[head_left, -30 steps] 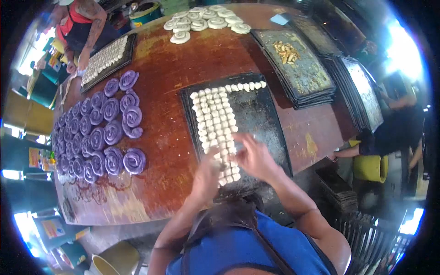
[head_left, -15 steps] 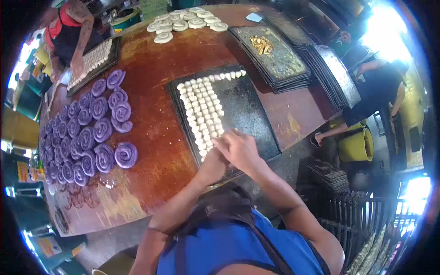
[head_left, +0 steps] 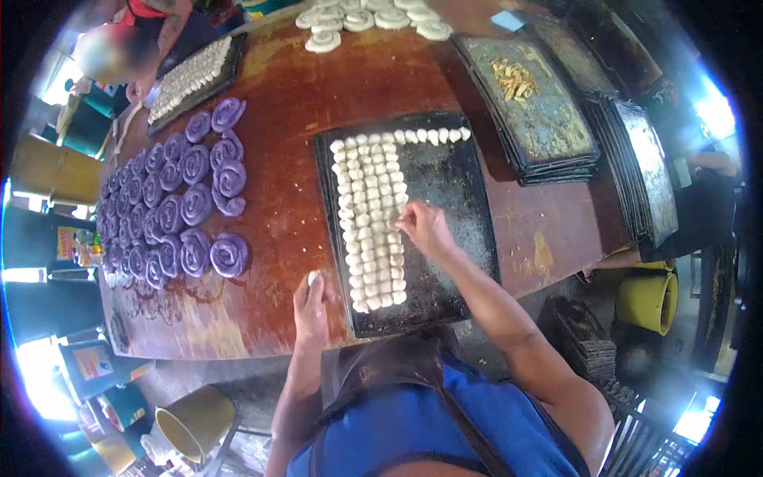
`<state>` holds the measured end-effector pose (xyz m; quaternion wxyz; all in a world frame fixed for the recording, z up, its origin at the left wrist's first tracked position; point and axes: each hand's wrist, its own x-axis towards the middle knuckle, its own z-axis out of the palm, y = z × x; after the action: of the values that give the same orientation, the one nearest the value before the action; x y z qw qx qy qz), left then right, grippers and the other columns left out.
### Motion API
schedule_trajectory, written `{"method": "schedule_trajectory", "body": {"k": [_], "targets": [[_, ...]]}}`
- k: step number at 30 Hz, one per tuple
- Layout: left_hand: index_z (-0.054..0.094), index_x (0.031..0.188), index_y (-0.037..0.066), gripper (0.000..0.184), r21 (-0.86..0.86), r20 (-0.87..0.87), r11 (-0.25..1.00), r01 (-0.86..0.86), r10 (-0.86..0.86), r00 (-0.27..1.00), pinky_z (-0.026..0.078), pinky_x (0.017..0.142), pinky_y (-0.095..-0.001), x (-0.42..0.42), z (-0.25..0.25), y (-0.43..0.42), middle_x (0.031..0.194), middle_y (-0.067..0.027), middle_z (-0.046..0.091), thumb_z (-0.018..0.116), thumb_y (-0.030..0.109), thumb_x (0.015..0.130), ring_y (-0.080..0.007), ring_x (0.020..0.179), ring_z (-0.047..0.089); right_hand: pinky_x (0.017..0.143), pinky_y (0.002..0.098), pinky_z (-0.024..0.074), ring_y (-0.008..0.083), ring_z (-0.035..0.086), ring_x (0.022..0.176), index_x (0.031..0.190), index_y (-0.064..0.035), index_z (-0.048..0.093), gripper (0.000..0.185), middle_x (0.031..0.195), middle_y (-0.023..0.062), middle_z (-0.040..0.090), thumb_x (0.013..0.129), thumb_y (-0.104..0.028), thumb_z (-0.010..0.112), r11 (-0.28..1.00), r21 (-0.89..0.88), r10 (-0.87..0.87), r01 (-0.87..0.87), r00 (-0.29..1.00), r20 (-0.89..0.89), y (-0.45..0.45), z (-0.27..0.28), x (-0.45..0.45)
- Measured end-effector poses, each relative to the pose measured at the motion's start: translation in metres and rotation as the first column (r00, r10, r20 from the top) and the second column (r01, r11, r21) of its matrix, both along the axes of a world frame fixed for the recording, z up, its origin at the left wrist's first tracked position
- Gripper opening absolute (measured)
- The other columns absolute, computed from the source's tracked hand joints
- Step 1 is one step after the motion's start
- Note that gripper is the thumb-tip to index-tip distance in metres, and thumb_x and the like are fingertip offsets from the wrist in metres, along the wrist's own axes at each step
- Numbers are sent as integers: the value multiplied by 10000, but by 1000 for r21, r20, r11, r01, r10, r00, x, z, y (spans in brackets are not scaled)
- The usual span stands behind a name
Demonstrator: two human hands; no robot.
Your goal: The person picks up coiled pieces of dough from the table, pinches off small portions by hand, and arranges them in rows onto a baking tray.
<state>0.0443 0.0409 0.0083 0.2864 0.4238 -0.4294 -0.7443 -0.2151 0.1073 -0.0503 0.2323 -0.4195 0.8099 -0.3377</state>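
- The left hand [head_left: 311,312] pinches a white dough piece [head_left: 315,277] beside the dark tray [head_left: 449,219] — a light grip spares its shape.
- The right hand [head_left: 420,225] curls at the dough rows [head_left: 369,215] on that tray; whether its fingertips close, I can't tell.
- Even lines matter.

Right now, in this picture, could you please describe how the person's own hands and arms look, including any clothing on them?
The left hand and right hand are bare, without gloves; I can make out no watch or bracelet. The arms have no sleeves: the blue top is sleeveless, with dark edging.
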Motion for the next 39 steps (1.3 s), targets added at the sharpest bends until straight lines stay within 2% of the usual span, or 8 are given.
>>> {"method": "schedule_trajectory", "body": {"k": [4,11,16,20,22,29,35,39], "targets": [[567,882,50,211,-102,28,985,137,-135,991,392,618,-248,0,1,-11,689,28,469,436,163,1003,-74,632,430,775,353,550,213,677,873,1112,-14,612,361,1064,171,660,833,-226,695,962,274,-25,-1,995,92,2,48,10],[593,942,23,201,-143,-80,969,203,-216,973,401,595,-247,3,-12,-44,699,19,498,481,185,983,-73,639,458,734,339,543,161,669,831,1126,-20,602,371,1031,124,680,818,-197,708,984,165,-12,60,961,-276,95,48,2],[604,949,16,198,-320,131,925,205,-171,976,417,565,-244,-40,-29,-88,687,14,518,496,181,964,-68,610,480,664,329,553,202,659,837,1159,28,571,385,1091,150,649,846,-162,691,954,-130,-239,272,946,219,54,97,-51],[603,942,20,171,-481,369,873,78,121,922,464,608,-335,-78,-76,-117,718,-72,595,522,170,933,-193,629,567,773,410,543,274,595,1015,1473,-22,117,867,1312,221,481,857,-222,693,944,-176,-81,281,711,699,-36,86,-160],[591,957,13,147,-822,481,509,254,382,789,475,664,-428,-84,-100,-113,807,-149,606,535,137,903,-330,726,593,884,493,505,387,467,1212,1486,-29,0,946,1453,233,302,868,-265,676,901,-293,72,319,556,828,-93,85,-204],[575,941,4,126,-771,574,538,340,354,739,456,721,-478,-100,-87,-102,891,-205,569,514,60,846,-416,836,542,1073,511,339,373,239,1375,1455,-30,245,754,1498,245,170,880,-314,642,598,-218,17,771,259,966,-271,7,-346],[579,948,15,178,-675,658,653,344,321,681,471,729,-450,-99,-90,-105,906,-194,577,510,26,784,-396,843,562,868,372,519,242,576,1045,1245,0,458,463,1191,137,541,906,-277,608,-2,-348,110,937,346,932,-360,-31,-423],[582,957,16,184,-663,676,648,375,303,672,486,753,-430,-94,-92,-106,928,-185,599,535,35,780,-379,877,584,825,353,543,253,603,1032,1170,28,480,501,1198,185,551,871,-323,674,260,-390,-113,883,429,896,-385,-49,-490]]}}
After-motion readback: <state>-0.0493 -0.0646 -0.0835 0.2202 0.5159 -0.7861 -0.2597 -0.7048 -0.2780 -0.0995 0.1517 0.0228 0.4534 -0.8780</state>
